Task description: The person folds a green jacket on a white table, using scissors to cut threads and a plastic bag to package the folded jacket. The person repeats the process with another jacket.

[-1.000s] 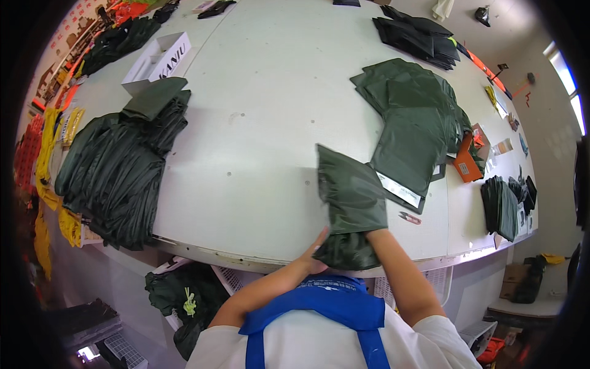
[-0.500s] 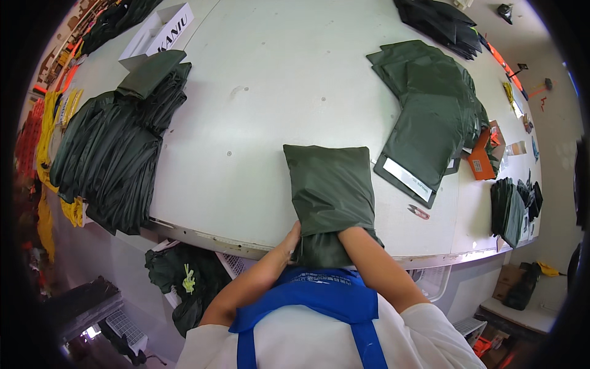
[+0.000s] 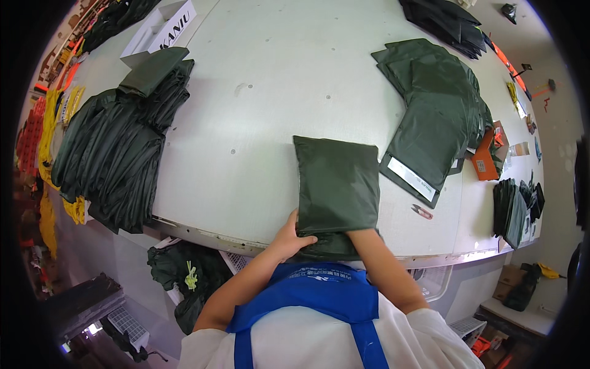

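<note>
A dark green fabric pouch (image 3: 338, 184) lies at the table's front edge, right in front of me. Its body looks flat and filled out, with the opening toward me and a loose flap (image 3: 332, 246) below it. My left hand (image 3: 291, 240) grips the pouch's lower left corner, thumb on top of the flap and fingers tucked behind. My right hand (image 3: 364, 238) has gone into the opening up to about the wrist; its fingers are hidden by the fabric.
To the left is a large heap of folded dark green pieces (image 3: 110, 154), with a white box (image 3: 158, 34) behind it. Stacked green pouches (image 3: 430, 117) lie on the right, near small red-handled thread snips (image 3: 422, 212) and an orange box (image 3: 487, 161). Dark fabric (image 3: 190, 273) hangs under the table.
The pouch has shifted slightly right and away from me, and its surface is smoother. My left thumb now shows on top of the flap; my right hand stays inside.
</note>
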Motion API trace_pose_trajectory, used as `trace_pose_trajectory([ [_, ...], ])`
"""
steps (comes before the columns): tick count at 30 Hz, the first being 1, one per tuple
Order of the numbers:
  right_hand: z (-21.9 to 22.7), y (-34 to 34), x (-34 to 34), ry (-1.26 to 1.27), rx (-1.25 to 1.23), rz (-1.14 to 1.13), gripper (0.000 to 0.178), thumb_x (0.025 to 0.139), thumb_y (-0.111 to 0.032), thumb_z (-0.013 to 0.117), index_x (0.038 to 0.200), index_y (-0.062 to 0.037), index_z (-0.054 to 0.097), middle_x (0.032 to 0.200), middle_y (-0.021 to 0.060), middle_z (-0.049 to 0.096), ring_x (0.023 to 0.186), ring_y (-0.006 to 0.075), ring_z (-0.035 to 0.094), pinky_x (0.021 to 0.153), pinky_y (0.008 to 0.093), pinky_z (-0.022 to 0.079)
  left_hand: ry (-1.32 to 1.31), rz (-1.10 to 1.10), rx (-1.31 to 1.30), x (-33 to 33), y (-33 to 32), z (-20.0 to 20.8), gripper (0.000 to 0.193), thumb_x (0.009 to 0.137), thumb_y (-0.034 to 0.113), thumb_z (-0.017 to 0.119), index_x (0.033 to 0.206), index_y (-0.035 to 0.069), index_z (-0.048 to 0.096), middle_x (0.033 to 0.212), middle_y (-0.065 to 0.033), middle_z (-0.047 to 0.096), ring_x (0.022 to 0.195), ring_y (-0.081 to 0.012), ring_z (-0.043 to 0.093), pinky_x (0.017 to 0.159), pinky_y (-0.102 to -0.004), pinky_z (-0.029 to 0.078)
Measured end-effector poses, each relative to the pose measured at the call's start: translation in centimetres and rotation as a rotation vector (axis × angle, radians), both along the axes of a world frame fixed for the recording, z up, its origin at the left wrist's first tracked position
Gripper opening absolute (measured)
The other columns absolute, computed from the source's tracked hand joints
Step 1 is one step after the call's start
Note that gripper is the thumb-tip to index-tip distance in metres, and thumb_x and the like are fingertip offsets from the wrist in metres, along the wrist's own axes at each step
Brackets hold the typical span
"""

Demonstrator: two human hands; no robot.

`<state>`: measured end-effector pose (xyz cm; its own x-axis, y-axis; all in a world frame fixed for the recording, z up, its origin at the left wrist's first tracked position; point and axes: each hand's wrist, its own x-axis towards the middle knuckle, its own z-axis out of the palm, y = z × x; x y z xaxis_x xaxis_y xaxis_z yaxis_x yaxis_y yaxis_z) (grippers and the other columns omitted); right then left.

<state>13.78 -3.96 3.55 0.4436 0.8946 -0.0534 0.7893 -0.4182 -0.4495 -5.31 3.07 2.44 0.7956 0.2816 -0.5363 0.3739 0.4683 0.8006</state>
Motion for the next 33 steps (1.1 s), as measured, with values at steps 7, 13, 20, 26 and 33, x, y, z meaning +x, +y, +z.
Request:
trace_pose_trajectory([
  [7,-0.2,-2.2,-1.0,0.408,0.098,-0.169,0.069,0.09,-0.044,0.054,0.144,-0.0061,0.035,0.15,0.0148,0.032,0.14,0.0269,0.027,0.115,0.0376,0.02,0.123,-0.193,0.453,-0.6,-0.9,0.3,0.093,0.079,0.01,0.07,0.151,0.008,0.009,0.135,-0.0243,0.048,0.123,-0.0374,0.05,0.102,-0.0383,0.038],
  [13,4.9,-11.0,-2.1,0.655,-0.256,0.012,0.07,0.082,-0.038,0.068,0.134,0.0,0.043,0.128,0.0232,0.052,0.115,0.0323,0.053,0.097,0.0417,0.042,0.065,-0.227,0.467,-2.5,-1.2,0.0,0.093,0.081,0.014,0.069,0.151,0.011,0.008,0.135,-0.0265,0.046,0.121,-0.0409,0.05,0.1,-0.041,0.04],
  [20,-0.8,-13.1,-1.9,0.643,-0.024,-0.687,0.072,0.069,-0.042,0.079,0.114,0.009,0.054,0.107,0.0251,0.064,0.104,0.0356,0.062,0.089,0.0396,0.048,0.14,-0.251,0.655,-4.6,-2.0,-2.0,0.086,0.085,0.019,0.065,0.151,0.016,0.011,0.127,-0.0301,0.051,0.113,-0.0452,0.053,0.096,-0.0439,0.042],
  [26,3.1,-9.7,-3.1,0.436,0.407,-0.737,0.043,0.082,-0.02,0.069,0.114,0.0049,0.056,0.105,0.0245,0.064,0.099,0.0371,0.062,0.086,0.0405,0.047,0.276,-0.034,0.603,-0.7,3.5,2.3,0.063,0.086,0.026,0.067,0.14,0.015,0.035,0.069,-0.0158,0.064,0.044,-0.0187,0.057,0.047,-0.0326,0.049],
  [33,4.9,-13.7,-9.7,0.937,-0.248,-0.251,0.042,0.087,-0.025,0.065,0.113,0.0065,0.058,0.105,0.0247,0.064,0.098,0.0306,0.064,0.086,0.0358,0.049,-0.023,0.201,0.428,4.3,8.4,-0.3,0.045,0.094,0.026,0.058,0.13,0.004,0.042,0.113,-0.0144,0.061,0.103,-0.02,0.059,0.089,-0.0344,0.047],
])
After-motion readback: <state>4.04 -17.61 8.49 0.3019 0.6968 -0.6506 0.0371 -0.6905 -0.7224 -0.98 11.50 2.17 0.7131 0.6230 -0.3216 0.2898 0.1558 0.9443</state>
